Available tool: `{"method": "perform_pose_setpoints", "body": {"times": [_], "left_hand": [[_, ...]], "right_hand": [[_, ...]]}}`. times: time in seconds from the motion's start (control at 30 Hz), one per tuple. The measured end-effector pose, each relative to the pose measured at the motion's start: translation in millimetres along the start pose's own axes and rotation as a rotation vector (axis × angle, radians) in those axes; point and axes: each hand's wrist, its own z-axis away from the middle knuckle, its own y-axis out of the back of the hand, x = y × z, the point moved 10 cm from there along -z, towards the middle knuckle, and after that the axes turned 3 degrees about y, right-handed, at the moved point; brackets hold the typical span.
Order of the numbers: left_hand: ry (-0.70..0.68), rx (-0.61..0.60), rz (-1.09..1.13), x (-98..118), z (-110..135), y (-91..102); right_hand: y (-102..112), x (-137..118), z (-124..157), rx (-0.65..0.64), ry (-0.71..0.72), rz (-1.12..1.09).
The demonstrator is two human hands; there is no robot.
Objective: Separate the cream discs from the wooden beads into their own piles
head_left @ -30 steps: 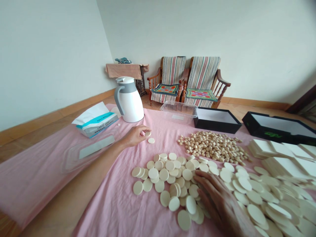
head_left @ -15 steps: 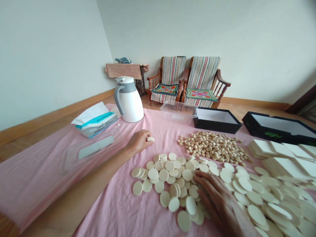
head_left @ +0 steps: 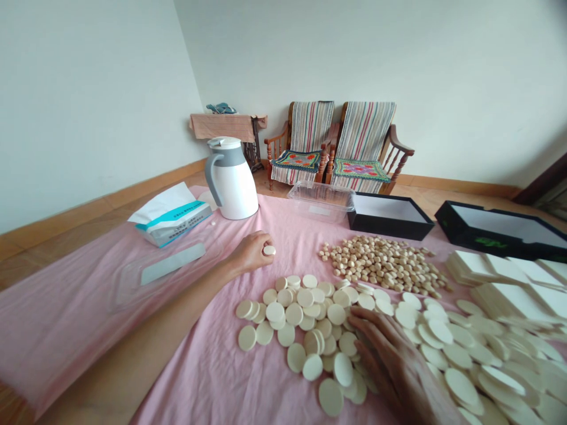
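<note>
- On my feed, the left grip (head_left: 249,252) is clenched, its fingers curled around a small cream disc (head_left: 269,250); the fingers hide part of the disc's edge, though most of its face shows.
- The right grip (head_left: 390,360) is released, fingers spread and lying on a heap of cream discs (head_left: 305,330); whatever lies under the palm is hidden, and the frame's lower edge cuts off the wrist.
- The heap covers the middle of the pink-clothed surface (head_left: 88,319), with discs overlapping, so I can't count them.
- Right of it, more discs (head_left: 460,369) run past the frame edge.
- Beyond them lies a mound of smaller tan rounds (head_left: 376,262); their exact kind is hard to make out.
- White rectangular pieces (head_left: 509,289) stand in rows at the right, cut off by the frame.
- Two black boxes (head_left: 390,215) sit at the far edge, the second cut off on the right.
- A clear plastic tray (head_left: 163,265) lies under the left forearm, beside a tissue packet (head_left: 170,215) and a white insulated jug (head_left: 230,180).
</note>
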Motion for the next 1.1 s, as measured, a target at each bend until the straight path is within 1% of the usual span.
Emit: {"method": "perform_pose_setpoints", "body": {"times": [0.1, 0.13, 0.2, 0.3, 0.43, 0.5, 0.57, 0.63, 0.67, 0.77, 0.87, 0.97, 1.1], "left_hand": [[-0.185, -0.055, 0.071, 11, 0, 6.1], [-0.228, -0.075, 0.083, 13, 0, 6.8], [-0.268, -0.134, 0.092, 14, 1, 3.5], [-0.284, -0.238, 0.121, 13, 2, -7.0], [-0.282, -0.275, 0.152, 8, 2, -9.9], [-0.276, -0.263, 0.141, 9, 2, -5.7], [-0.265, -0.224, 0.130, 13, 2, 3.1], [-0.250, -0.205, 0.143, 23, 4, 11.4], [-0.247, -0.221, 0.166, 31, 6, 13.0], [-0.283, -0.357, 0.251, 59, 17, 5.6], [-0.324, -0.432, 0.265, 79, 27, -6.7], [-0.314, -0.447, 0.256, 82, 30, -20.4], [-0.286, -0.393, 0.233, 77, 27, -28.5]], "right_hand": [[-4, 1, 2, -0.025, -0.003, 0.005], [-5, 2, 3, -0.030, -0.003, 0.008], [-5, 2, 3, -0.030, -0.001, 0.013], [-3, 1, 3, -0.008, 0.007, 0.017], [5, -3, -1, 0.028, 0.016, 0.039], [9, -6, -3, 0.047, 0.024, 0.051], [13, -8, -4, 0.064, 0.033, 0.060], [14, -9, -5, 0.076, 0.036, 0.066], [14, -9, -5, 0.075, 0.034, 0.067], [12, -8, -4, 0.066, 0.029, 0.066], [9, -6, -2, 0.050, 0.020, 0.061], [7, -4, -1, 0.037, 0.014, 0.040], [6, -4, 0, 0.031, 0.015, 0.028]]}}
